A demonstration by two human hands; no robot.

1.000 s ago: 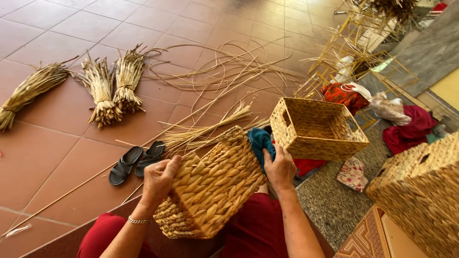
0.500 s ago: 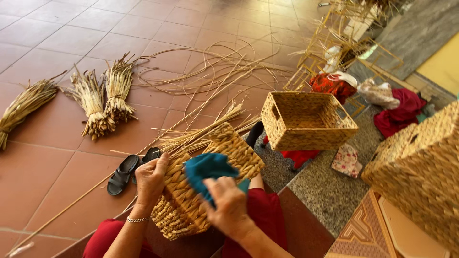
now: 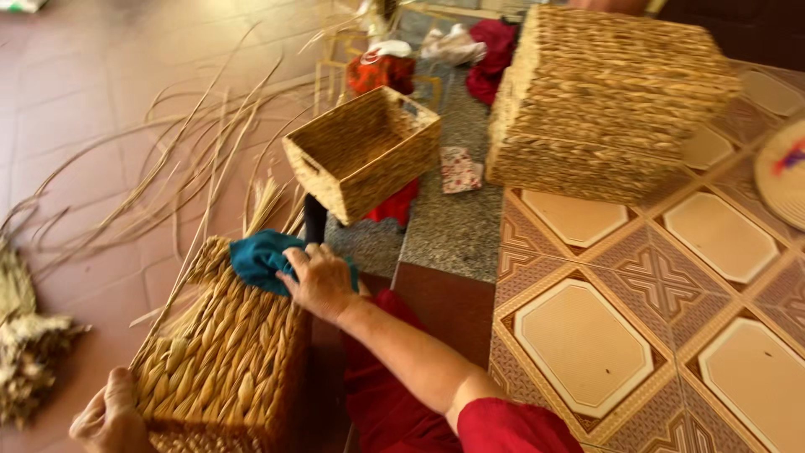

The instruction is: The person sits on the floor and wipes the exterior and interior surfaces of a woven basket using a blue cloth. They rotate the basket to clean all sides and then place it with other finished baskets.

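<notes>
Compared with half a second ago, the view has swung to the right: the patterned floor tiles (image 3: 587, 352) now fill the 4 o'clock quarter, and the large stack of woven baskets (image 3: 604, 101) has moved from the right edge to the 1 o'clock position. The woven basket (image 3: 222, 369) you are working on has dropped to 7 o'clock, seen from further over its side. Your right hand (image 3: 319, 281) has moved from above the basket face to its upper rim, and the teal cloth (image 3: 264, 256) went with it.

Current state: your right hand lies palm down on the teal cloth, fingers loosely curled over it, pressing it against the basket rim near the frame centre-left. Your left hand (image 3: 109, 419) sits at the 7 o'clock corner, fingers wrapped on the basket's lower edge; its fingertips are partly out of view.

The small open rectangular basket (image 3: 365, 151) stands at 11 o'clock on the grey stone strip (image 3: 453, 226), with a small floral-patterned pouch (image 3: 459, 169) just beside it. Red cloth (image 3: 394, 205) shows under that basket. Loose straw strands (image 3: 168, 159) spread across the terracotta floor at 10 o'clock. A dried bundle (image 3: 25, 352) lies at 8 o'clock. No labels or signs are legible.
</notes>
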